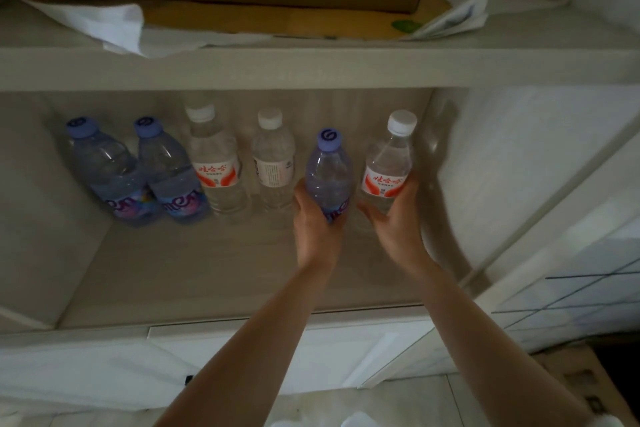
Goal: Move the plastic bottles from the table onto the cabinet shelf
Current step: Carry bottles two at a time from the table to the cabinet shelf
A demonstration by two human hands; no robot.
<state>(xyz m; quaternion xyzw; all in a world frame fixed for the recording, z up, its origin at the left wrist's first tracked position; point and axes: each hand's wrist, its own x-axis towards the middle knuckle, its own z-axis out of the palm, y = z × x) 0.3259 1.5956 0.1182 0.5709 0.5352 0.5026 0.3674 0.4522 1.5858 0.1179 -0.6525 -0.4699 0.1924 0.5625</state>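
Left hand (pixel 313 215) gripped blue bottle (pixel 329 173), right hand (pixel 394 215) gripped clear bottle (pixel 388 170), both low on cabinet shelf (pixel 207 263) beside four others. Likely light, smooth plastic; mid-body hold safest.

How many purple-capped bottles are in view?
3: two stand touching at the shelf's left end; the third is gripped by the left hand, fifth in the row.

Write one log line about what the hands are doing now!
left hand: grips purple-capped bottle | right hand: grips white-capped bottle | place: cabinet shelf | already standing there: four bottles
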